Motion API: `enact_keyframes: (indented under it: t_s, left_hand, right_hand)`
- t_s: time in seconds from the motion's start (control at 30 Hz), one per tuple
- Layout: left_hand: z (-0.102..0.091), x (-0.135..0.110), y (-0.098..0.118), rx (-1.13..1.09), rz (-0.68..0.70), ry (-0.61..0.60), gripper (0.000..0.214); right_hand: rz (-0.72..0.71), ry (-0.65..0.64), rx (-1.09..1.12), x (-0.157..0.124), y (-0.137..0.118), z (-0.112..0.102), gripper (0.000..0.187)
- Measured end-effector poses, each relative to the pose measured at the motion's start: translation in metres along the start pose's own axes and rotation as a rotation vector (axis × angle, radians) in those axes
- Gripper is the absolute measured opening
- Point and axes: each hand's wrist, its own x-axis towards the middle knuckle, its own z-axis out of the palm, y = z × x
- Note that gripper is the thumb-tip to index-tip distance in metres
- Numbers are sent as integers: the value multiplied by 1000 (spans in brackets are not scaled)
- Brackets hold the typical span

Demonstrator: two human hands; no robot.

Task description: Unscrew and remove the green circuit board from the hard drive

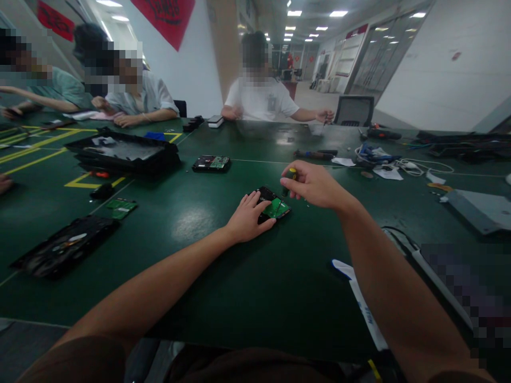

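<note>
On the smooth green tabletop [239, 298], left hand [248, 219] open across rectangular drive [275, 209], right hand [313, 183] closed around round-handled screwdriver [293, 174].

Hard drive [276, 208]: black casing, green circuit board facing up
Drive's pose: flat on the desk [215, 276], turned at a slant, its left part covered by the left grip [248, 219]
Screwdriver [292, 174]: dark handle, yellow butt end
Screwdriver's pose: in the right grip [308, 183], tilted, yellow end uppermost, beside the drive's far right edge; tip too small to make out
</note>
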Motion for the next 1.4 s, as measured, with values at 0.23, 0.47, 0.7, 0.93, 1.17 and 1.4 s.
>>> enact_keyframes:
  t_s: [0.23,0.47,0.7,0.93,1.17,1.4]
  left_hand:
    - [-1,-1,-1,-17,19,-15,69]
    - [0,0,-2,-14,3,-15,66]
    - [0,1,-4,17,12,-4,65]
    - [-2,1,-3,29,14,2,66]
    - [-2,1,-3,30,15,10,64]
    - [0,2,-6,31,37,22,65]
  right_hand:
    - [-15,-30,1,1,3,2,25]
    - [3,-30,9,0,-1,2,26]
    - [2,-25,21,1,1,2,25]
    - [-13,-27,19,1,3,5,24]
    - [-16,-33,13,1,2,4,25]
    - [-16,-63,3,1,2,4,24]
